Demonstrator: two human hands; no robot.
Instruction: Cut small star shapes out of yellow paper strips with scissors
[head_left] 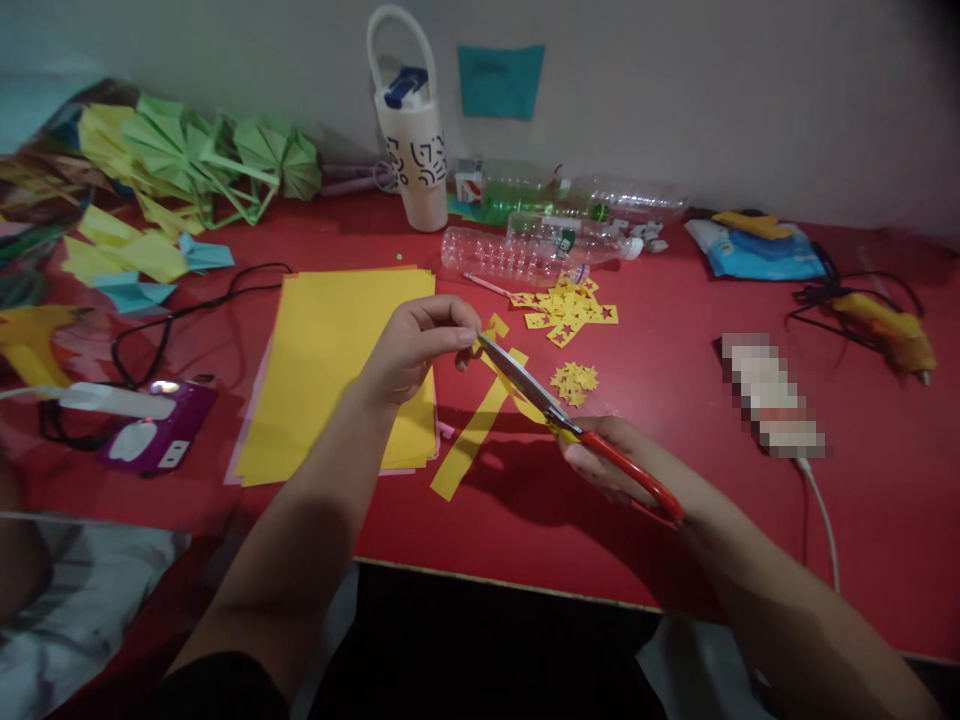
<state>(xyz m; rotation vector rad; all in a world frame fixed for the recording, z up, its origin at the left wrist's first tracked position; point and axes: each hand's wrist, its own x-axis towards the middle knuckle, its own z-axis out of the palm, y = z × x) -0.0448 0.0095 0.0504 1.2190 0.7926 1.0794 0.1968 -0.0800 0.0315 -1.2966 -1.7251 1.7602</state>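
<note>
My left hand is closed in a pinch on a yellow paper strip that hangs down to the red table. My right hand grips red-handled scissors, whose blades point up-left and meet the strip just beside my left fingers. Under my left forearm lies a stack of yellow paper sheets. Beyond the scissors sit a small pile of cut yellow stars and a larger heap of yellow offcuts with star holes.
Clear plastic bottles lie at the back by a white handled flask. Green and yellow folded paper shapes crowd the far left. A purple power strip with black cables is at left; a yellow glue gun at right.
</note>
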